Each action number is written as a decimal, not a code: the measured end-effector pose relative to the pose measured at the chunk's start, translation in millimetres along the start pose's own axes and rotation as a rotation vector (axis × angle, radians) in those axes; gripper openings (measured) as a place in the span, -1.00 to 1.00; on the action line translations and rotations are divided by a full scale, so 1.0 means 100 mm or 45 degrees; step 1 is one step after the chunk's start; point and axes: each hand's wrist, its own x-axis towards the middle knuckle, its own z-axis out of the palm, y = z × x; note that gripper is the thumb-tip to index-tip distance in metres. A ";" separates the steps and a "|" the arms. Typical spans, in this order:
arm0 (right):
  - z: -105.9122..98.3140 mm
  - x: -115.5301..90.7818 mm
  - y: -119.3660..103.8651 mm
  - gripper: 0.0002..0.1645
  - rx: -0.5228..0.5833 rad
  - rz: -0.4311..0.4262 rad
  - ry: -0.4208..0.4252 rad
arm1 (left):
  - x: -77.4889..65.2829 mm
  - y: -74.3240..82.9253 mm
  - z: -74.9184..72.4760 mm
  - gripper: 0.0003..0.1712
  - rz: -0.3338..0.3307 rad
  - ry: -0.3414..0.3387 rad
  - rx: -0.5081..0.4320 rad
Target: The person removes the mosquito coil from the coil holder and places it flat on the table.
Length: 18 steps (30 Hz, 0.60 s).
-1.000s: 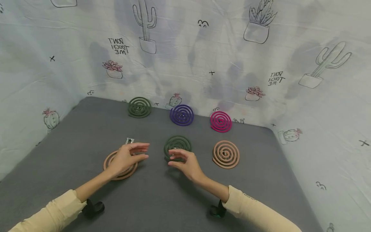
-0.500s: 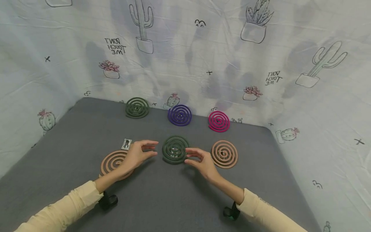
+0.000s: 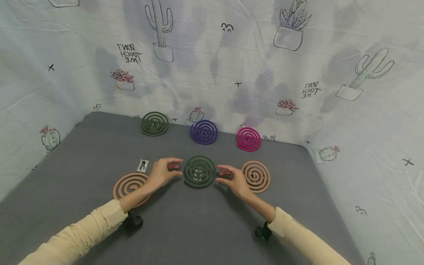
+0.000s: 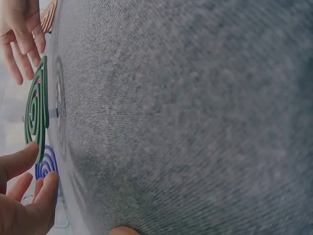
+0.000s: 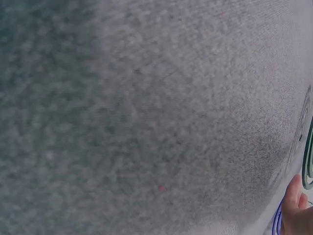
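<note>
"What showed on your end?"

"From afar I saw a gray table (image 3: 198, 228), a left hand (image 3: 161, 172) and a right hand (image 3: 237, 181) over it, fingers parted from thumbs."

"And the dark green coil (image 3: 207, 173)?"

"Raised off the table between them; whether they touched it, I couldn't tell. A small metal piece (image 3: 142, 165) lay farther left."
</note>
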 end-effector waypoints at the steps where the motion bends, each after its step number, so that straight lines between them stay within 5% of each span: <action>1: 0.00 0.01 0.00 -0.43 -0.012 -0.006 -0.007 | 0.00 0.00 0.01 -0.51 0.000 -0.005 -0.003; 10: 0.05 0.07 0.01 -0.40 -0.061 -0.016 -0.056 | -0.01 0.01 0.07 -0.47 -0.038 -0.014 -0.029; 18: 0.08 0.15 -0.01 -0.35 -0.126 0.079 -0.018 | 0.04 0.02 0.14 -0.44 -0.049 -0.022 -0.056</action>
